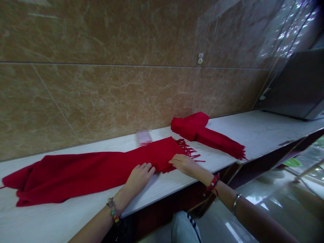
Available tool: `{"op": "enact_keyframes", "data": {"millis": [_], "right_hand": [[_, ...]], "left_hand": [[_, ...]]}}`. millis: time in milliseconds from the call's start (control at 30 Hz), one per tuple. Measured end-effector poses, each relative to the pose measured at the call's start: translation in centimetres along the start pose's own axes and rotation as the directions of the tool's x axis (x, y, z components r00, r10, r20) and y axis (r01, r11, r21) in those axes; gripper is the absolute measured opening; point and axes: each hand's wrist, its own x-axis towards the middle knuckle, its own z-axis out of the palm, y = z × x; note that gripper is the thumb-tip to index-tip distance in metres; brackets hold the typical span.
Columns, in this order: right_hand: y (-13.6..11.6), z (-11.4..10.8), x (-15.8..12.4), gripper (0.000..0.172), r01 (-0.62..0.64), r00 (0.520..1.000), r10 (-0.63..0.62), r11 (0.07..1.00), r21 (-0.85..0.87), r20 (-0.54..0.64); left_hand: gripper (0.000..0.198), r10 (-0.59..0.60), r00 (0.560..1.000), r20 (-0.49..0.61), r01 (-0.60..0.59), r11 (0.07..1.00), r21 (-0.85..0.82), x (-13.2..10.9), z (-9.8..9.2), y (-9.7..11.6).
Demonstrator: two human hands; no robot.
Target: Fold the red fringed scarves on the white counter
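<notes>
A long red scarf point(98, 168) lies stretched along the white counter, its fringed end to the right and its left part rumpled. My left hand point(141, 176) rests on the scarf's front edge, fingers bent over the cloth. Close to the fringe, my right hand point(184, 164) pinches the front corner of the scarf between thumb and fingers. Folded on itself, a second red scarf point(202, 131) lies behind and to the right, apart from both hands. Its fringe points toward the counter's front edge.
The white counter point(243, 126) runs along a brown marbled tile wall point(121, 98). A small pale, blurred packet point(144, 137) lies behind the scarf. A large dark box-shaped object point(293, 84) stands at the far right. A green basin point(292, 162) is below, beyond the counter's edge.
</notes>
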Motion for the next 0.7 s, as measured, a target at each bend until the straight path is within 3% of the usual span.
{"op": "enact_keyframes", "data": {"millis": [133,300,467,700], "right_hand": [[0.5,-0.1,-0.1,0.020,-0.002,1.000,0.002,1.000,0.026,-0.027],[1.1,0.3,-0.9,0.023,-0.046,0.987,0.052,0.998,0.048,-0.149],[0.4,0.3,-1.5,0.024,0.008,0.999,-0.009,1.000,-0.015,-0.053],[-0.2,-0.6,-1.3,0.020,-0.023,1.000,0.023,1.000,0.020,0.019]], "left_hand": [[0.023,0.001,1.000,0.022,-0.001,1.000,-0.018,0.4,-0.8,-0.8],[0.027,-0.010,1.000,-0.022,0.010,1.000,-0.006,0.4,-1.9,-0.6],[0.028,0.011,0.999,0.041,-0.011,1.000,0.010,0.0,-0.7,1.2],[0.026,-0.007,0.997,0.074,0.013,0.997,-0.074,-0.5,-0.6,0.8]]}}
